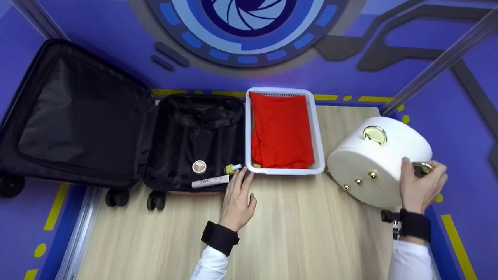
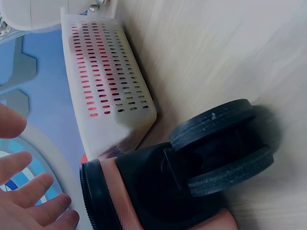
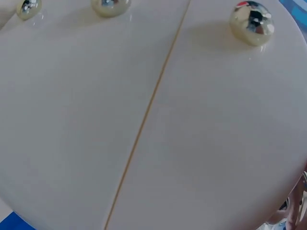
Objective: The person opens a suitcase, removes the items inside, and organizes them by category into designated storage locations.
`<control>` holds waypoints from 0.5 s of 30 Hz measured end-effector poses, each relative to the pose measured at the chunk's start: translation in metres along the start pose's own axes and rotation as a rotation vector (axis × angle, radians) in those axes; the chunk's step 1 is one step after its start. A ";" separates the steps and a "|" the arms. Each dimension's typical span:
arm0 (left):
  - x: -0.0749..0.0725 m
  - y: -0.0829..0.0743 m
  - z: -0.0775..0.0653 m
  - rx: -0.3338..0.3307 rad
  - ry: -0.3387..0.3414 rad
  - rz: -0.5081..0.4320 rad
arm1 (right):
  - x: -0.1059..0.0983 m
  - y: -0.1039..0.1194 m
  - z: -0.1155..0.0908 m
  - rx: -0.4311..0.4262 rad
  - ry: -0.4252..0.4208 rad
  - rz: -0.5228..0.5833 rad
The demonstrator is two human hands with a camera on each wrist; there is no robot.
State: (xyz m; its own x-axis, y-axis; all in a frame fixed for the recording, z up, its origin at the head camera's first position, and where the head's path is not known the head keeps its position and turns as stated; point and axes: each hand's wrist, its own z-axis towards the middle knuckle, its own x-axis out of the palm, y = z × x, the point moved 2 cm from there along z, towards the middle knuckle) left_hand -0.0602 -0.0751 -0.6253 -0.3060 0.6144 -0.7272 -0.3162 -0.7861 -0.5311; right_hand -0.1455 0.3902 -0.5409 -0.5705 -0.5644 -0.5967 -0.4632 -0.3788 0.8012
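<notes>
My right hand (image 1: 422, 189) grips a gold handle (image 1: 424, 168) on the side of a white round box (image 1: 381, 155). The box is tilted, with gold knobs (image 1: 358, 181) on its front; a thin gold line runs across that white front (image 3: 216, 124) in the right wrist view. My left hand (image 1: 238, 204) has its fingers extended by the near right corner of a black suitcase (image 1: 196, 136). Close to its fingertips are a pale tube (image 1: 210, 181) and a small green item with a white cap (image 1: 232, 168). A round three-colour compact (image 1: 199, 167) sits farther left inside.
Between suitcase and box stands a white perforated basket (image 1: 319, 155) with folded red cloth (image 1: 282, 130). The suitcase lid (image 1: 85, 116) stands open at the left. Suitcase wheels (image 1: 156, 200) stick out toward the wooden table (image 1: 295, 233). Blue walls enclose the back and sides.
</notes>
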 end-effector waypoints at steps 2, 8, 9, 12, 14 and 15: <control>0.001 -0.001 0.000 -0.002 0.002 -0.003 | -0.004 -0.008 -0.015 -0.034 -0.042 -0.016; 0.005 -0.003 0.000 0.003 0.010 -0.006 | -0.015 -0.023 -0.053 -0.137 -0.133 -0.059; 0.005 -0.004 0.000 0.009 0.006 -0.006 | -0.017 -0.025 -0.058 -0.149 -0.138 -0.062; 0.007 -0.006 0.000 0.023 0.004 -0.012 | -0.022 -0.028 -0.074 -0.193 -0.138 -0.077; 0.008 -0.008 0.002 0.030 0.007 -0.017 | -0.025 -0.029 -0.084 -0.229 -0.123 -0.089; 0.009 -0.009 0.002 0.031 0.011 -0.021 | -0.026 -0.030 -0.088 -0.247 -0.118 -0.096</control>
State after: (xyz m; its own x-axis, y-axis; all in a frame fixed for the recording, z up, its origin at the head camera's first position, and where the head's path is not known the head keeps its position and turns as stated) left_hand -0.0622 -0.0628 -0.6259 -0.2890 0.6296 -0.7211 -0.3503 -0.7706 -0.5325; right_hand -0.0573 0.3517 -0.5452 -0.6139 -0.4332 -0.6599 -0.3478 -0.6021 0.7187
